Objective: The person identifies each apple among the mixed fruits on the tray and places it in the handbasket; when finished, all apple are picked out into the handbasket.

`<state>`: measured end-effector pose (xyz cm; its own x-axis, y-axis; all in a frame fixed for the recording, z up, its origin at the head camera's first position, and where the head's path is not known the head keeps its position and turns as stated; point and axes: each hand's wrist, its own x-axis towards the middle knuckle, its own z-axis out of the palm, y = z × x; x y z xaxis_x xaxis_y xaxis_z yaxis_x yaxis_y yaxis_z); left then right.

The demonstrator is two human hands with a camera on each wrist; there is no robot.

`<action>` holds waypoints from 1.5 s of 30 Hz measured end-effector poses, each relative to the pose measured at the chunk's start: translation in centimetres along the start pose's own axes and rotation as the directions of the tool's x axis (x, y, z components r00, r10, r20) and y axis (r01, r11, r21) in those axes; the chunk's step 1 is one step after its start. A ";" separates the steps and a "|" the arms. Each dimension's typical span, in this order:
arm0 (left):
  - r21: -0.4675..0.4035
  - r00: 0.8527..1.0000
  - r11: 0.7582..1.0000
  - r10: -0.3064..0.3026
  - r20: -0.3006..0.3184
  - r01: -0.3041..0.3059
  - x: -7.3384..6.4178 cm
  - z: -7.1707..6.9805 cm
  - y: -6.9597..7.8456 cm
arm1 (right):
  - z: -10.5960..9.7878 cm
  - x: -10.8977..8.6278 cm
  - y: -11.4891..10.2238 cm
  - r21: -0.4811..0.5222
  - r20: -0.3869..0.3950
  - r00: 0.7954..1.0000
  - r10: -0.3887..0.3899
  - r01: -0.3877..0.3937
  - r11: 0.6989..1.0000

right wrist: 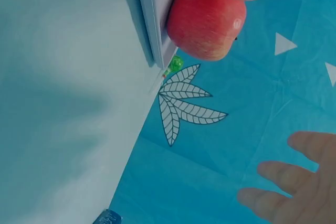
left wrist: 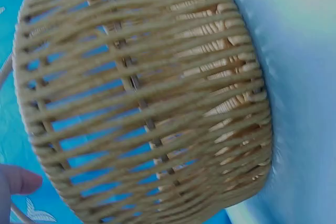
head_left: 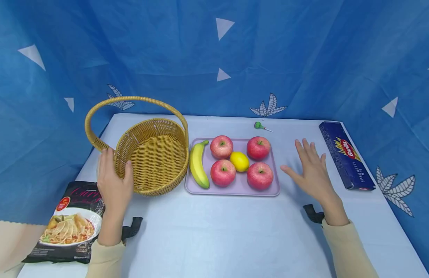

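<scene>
At the left stands a woven wicker basket (head_left: 155,154) with a tall arched handle (head_left: 141,99); nothing lies in it. My left hand (head_left: 114,183) is at its near left side, fingers extended toward the handle's base. The left wrist view shows the basket's woven wall (left wrist: 147,103) close up and a fingertip (left wrist: 23,179) beside its rim; whether the hand touches it I cannot tell. My right hand (head_left: 313,175) hovers with spread fingers, right of a lilac tray (head_left: 232,192). On the tray are a banana (head_left: 199,166), a lemon (head_left: 239,161) and several red apples (head_left: 260,175).
A black noodle packet (head_left: 70,227) lies at the left, partly behind the left forearm. A dark blue spaghetti box (head_left: 346,154) lies along the table's right side. Behind the tray is a green lollipop (head_left: 259,125). A blue curtain (head_left: 186,58) encloses the white table (head_left: 214,231).
</scene>
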<state>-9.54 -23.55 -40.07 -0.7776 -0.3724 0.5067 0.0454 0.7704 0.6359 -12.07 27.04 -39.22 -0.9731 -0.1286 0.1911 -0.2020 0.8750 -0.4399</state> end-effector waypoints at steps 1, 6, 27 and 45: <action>-0.025 0.999 0.999 -0.022 -0.040 0.022 0.1 0.0 -0.2 | 0.0 0.0 0.0 0.009 -0.006 1.000 0.002 -0.002 1.000; -0.126 0.984 0.980 -0.164 -0.061 0.156 0.9 0.2 -1.2 | 0.1 0.1 0.0 0.062 -0.047 0.999 -0.001 0.004 0.998; -0.350 0.888 0.857 -0.443 -0.125 0.379 3.5 2.1 -3.1 | 1.2 0.3 -0.3 0.228 -0.176 0.983 0.044 -0.003 0.974; -0.352 0.884 0.840 -0.463 -0.066 0.413 3.4 2.8 -4.1 | 3.7 -0.4 -0.4 0.411 -0.031 0.998 0.062 -0.044 0.911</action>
<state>-14.12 -26.46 -42.61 -0.6671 -0.7198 0.1922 -0.0623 0.3110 0.9484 -12.07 25.01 -42.41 -0.9798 -0.0597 0.1908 -0.1870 0.6108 -0.7694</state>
